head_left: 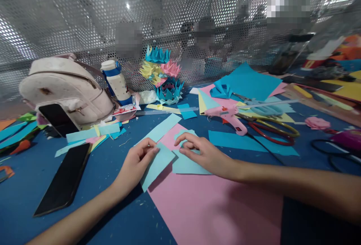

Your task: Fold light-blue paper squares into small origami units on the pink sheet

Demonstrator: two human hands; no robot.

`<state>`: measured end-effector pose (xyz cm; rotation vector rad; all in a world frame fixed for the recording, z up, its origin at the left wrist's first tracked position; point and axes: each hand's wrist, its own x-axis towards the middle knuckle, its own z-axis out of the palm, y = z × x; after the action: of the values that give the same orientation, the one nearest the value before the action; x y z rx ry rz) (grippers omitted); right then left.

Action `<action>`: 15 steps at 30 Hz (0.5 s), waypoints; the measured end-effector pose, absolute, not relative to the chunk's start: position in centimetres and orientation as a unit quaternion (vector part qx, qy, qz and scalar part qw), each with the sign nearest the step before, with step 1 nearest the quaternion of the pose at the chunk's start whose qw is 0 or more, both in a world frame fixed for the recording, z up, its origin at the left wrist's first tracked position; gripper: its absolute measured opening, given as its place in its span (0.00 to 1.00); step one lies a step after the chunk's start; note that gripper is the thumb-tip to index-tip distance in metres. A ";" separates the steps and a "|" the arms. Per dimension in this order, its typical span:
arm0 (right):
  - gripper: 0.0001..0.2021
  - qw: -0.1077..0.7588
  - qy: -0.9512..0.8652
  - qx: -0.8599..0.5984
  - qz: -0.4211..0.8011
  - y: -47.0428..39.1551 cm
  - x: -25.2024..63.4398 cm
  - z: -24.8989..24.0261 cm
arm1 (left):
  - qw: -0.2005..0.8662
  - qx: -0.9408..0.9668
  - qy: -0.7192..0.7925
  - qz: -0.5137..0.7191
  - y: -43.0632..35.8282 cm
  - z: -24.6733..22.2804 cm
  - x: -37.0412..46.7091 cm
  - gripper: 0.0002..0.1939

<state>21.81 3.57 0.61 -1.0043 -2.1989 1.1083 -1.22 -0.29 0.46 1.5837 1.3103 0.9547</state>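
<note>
I log: left hand [138, 159] pinching aqua paper [161, 161]; right hand [203, 155], fingers parted; pink hot-glue gun [228, 114], at the latter's one o'clock.

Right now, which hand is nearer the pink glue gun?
Right. The right hand is on the near side of the glue gun, not touching it; the left hand is farther away, gripping pale blue paper.

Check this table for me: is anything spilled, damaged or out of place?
No spill or damage stands out. The oddest thing is the pink, pistol-shaped glue gun, lying on its side among loose coloured paper, its black cord crossing a flat blue paper strip, which looks untidy.
</note>
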 end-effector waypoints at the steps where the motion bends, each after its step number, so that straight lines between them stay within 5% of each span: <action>1: 0.10 0.252 -0.803 -0.364 0.398 3.5 21.8 0.6 | 0.441 0.611 0.522 0.399 -0.2 0.5 -1.2 0.12; 7: 0.12 0.329 -0.833 -0.278 0.346 3.2 21.8 0.9 | 0.540 0.533 0.470 0.451 -0.2 0.5 -0.8 0.05; 15: 0.09 0.299 -0.847 -0.241 0.368 2.8 21.7 0.9 | 0.423 0.650 0.441 0.452 -0.9 1.4 0.5 0.07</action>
<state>21.71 2.84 0.90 -0.6393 -2.2483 0.9769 0.50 -0.91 1.36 1.6262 1.1038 1.1317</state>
